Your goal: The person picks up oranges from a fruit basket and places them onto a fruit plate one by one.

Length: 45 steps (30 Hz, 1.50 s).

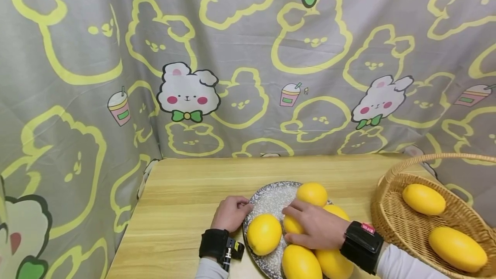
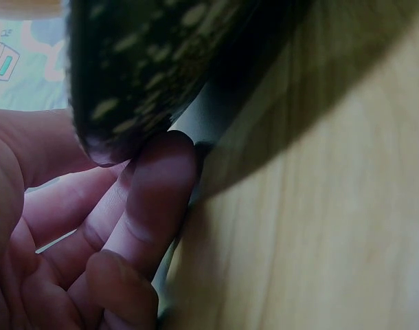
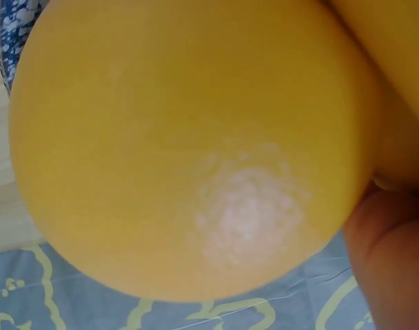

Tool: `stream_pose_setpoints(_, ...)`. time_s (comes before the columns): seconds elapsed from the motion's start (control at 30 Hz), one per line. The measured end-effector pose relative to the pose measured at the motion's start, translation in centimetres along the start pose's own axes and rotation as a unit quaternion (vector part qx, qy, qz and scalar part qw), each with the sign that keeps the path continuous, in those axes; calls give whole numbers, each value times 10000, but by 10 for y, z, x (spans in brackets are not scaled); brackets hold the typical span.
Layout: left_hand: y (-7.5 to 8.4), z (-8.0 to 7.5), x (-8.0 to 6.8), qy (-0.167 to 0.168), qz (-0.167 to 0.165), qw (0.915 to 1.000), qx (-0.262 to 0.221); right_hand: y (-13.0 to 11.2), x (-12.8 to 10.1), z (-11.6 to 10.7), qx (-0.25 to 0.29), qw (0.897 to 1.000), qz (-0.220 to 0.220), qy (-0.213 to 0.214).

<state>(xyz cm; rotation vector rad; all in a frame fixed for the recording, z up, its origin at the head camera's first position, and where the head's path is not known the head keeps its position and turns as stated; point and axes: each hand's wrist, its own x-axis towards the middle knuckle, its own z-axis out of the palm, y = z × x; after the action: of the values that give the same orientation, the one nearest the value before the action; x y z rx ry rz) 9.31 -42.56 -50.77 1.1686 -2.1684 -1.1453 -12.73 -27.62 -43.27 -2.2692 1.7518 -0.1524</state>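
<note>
A round speckled grey plate [image 1: 271, 203] with a dark rim stands at the front of the table, with several yellow lemons on it. My left hand [image 1: 229, 214] grips its left rim; in the left wrist view the thumb and fingers [image 2: 158, 199] lie on either side of the plate's edge [image 2: 134, 82]. Over the middle of the plate, my right hand [image 1: 315, 226] grips a lemon [image 1: 292, 224], partly hidden under the fingers. Around that hand lie a left lemon [image 1: 265, 234], a back lemon [image 1: 312, 193] and a front lemon [image 1: 301, 262]. One lemon [image 3: 189, 144] fills most of the right wrist view.
To the right stands a wicker basket [image 1: 403, 238] with a tall arched handle, holding a rear lemon [image 1: 424, 199] and a front lemon [image 1: 458, 249]. A grey patterned curtain [image 1: 248, 55] hangs behind and beside the wooden table [image 1: 186, 184].
</note>
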Motion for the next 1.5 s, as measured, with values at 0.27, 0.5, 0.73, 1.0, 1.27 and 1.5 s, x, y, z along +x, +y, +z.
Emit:
stream_pose_setpoints(0.27, -2, 1, 0, 11, 24, 10000, 15, -2, -1, 1, -133, 9999, -16, 18)
stream_pose_setpoints(0.5, -1, 0, 0, 23, 31, 10000, 31, -3, -2, 1, -177, 9998, 9, 36)
stream_pose_setpoints(0.73, -1, 0, -1, 6, 26, 10000, 9, -4, -3, 2, -223, 9997, -5, 79)
stream_pose_setpoints(1.0, -1, 0, -1, 22, 60, 10000, 17, -3, -3, 2, -179, 9998, 31, 46)
stream_pose_setpoints(1.27, -1, 1, 0, 30, 72, 10000, 33, -4, -3, 1, -142, 9999, 33, 14)
stream_pose_setpoints(1.5, -1, 1, 0, 22, 92, 10000, 30, -5, -3, -3, -192, 9998, -23, -98)
